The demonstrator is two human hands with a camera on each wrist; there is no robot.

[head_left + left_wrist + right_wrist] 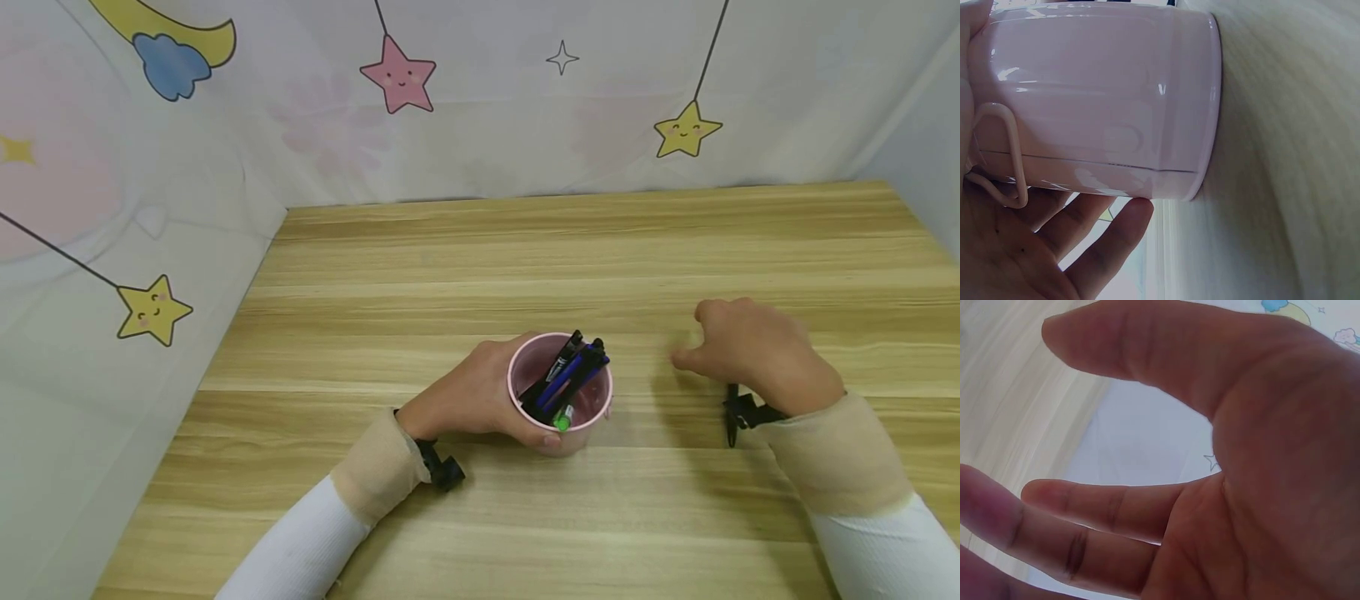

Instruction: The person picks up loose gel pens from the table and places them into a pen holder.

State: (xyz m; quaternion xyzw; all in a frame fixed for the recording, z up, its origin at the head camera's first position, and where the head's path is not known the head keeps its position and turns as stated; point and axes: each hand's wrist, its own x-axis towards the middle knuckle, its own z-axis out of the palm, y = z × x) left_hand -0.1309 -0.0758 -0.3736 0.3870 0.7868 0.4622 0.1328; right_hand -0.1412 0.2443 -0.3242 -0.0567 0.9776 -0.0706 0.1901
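Note:
A pink metal cup [561,442] with a wire loop on its side [1016,156] stands upright on the table, its base against the wood in the left wrist view. Inside lean several dark pens [573,375], some with blue parts, and one with a green end [562,421]. My left hand [480,392] grips the cup from the left, thumb at the near side and fingers around the far side. To the right of the cup, my right hand [750,350] hovers over the table with thumb and fingers spread apart; nothing lies between them in the right wrist view [1197,506].
The wooden table [465,275] runs back to a pale cloth backdrop [487,142] printed with stars, a moon and a cloud. The cloth also hangs along the left edge. Black camera mounts [446,473] are strapped to both wrists.

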